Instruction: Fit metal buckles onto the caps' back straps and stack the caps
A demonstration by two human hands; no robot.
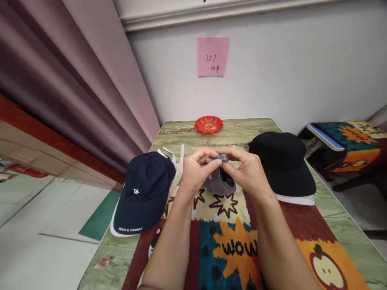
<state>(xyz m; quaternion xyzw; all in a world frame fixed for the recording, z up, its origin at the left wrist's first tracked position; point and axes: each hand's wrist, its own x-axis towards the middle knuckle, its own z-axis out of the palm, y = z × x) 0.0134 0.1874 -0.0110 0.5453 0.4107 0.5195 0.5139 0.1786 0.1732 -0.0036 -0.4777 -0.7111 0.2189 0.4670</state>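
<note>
A grey cap (220,183) sits on the patterned cloth in the middle of the table, its opening partly showing below my fingers. Both hands pinch the cap's back strap (223,157), near what looks like its buckle. My left hand (199,167) grips it from the left with thumb and fingers together. From the other side my right hand (245,167) holds the strap's right part. Much of the cap is hidden behind the hands. A navy cap (148,189) lies to the left on top of a white one, and a black cap (279,165) rests at the right over another white cap (298,199).
A red scalloped dish (209,125) stands at the table's far edge by the wall. A printed cloth (229,249) covers part of the wood-look table (102,257). To the left hangs a mauve curtain (75,60); a cloth-covered stool (353,141) is at the right.
</note>
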